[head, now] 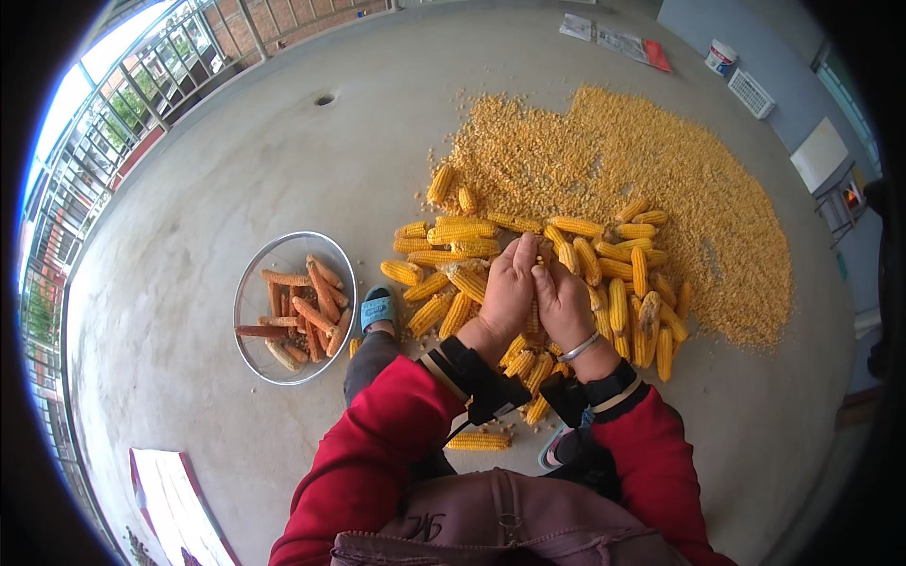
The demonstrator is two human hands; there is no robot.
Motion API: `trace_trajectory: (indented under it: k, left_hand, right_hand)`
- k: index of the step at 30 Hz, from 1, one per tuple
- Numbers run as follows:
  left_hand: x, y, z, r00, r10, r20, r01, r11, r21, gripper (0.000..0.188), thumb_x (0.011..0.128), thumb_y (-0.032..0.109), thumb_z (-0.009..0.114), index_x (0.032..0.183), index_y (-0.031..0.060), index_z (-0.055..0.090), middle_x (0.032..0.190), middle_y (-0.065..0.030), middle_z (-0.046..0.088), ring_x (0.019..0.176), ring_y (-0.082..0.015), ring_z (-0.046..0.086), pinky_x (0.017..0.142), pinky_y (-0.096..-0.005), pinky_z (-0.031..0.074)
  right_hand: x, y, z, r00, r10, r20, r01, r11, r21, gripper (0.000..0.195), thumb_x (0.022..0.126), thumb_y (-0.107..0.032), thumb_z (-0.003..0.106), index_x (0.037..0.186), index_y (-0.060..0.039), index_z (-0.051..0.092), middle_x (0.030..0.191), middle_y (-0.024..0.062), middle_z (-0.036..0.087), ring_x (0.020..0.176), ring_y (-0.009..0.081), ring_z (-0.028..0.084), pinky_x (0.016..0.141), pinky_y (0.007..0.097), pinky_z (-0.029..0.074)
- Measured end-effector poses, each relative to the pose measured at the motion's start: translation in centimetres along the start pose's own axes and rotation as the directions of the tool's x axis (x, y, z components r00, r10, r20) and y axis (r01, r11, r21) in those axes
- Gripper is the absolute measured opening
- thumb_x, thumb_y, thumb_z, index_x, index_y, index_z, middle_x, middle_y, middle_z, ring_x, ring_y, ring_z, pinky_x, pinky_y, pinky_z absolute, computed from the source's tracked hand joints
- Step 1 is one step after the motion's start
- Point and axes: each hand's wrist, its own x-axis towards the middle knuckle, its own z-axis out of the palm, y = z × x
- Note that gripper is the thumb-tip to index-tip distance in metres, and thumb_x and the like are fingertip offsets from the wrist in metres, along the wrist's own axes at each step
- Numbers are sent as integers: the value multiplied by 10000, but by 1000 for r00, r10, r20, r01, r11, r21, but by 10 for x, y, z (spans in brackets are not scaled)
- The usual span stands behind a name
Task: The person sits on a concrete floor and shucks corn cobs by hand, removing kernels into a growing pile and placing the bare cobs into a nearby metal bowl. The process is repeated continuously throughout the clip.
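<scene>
My left hand and my right hand meet over a pile of yellow ears of corn. Between them they grip a corn cob; only a small part with some kernels shows, and the fingers hide the rest. Unshelled ears spread to the left under my hands, and more ears lie to the right. Past the pile, loose corn kernels cover a broad patch of floor. Bare cobs fill part of a round metal mesh basket left of my foot.
My slippered foot stands between basket and pile. A single ear lies close to my body. The concrete floor has a small hole. Beyond are flattened packaging, a white bucket, a white plastic crate and a railing.
</scene>
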Motion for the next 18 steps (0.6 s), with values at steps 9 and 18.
trace_trajectory:
  k: [9, 18]
  left_hand:
    - [3, -10, 1, 994, -97, -47, 84, 972, -221, 294, 967, 299, 427, 975, 33, 553, 859, -23, 573, 753, -109, 515, 668, -255, 453]
    - [-8, -17, 6, 990, 137, -13, -137, 990, 24, 320, 971, 271, 424, 1050, -17, 539, 914, -35, 566, 842, -95, 501, 753, -215, 426]
  right_hand:
    - [0, 14, 7, 987, 155, -44, -147, 978, 151, 433, 928, -358, 438, 736, 2, 584, 617, 207, 569, 570, 372, 573, 467, 412, 422]
    - [4, 10, 2, 979, 203, 14, -199, 946, 255, 438, 934, -376, 440, 782, 9, 582, 646, 170, 591, 581, 296, 577, 526, 361, 442]
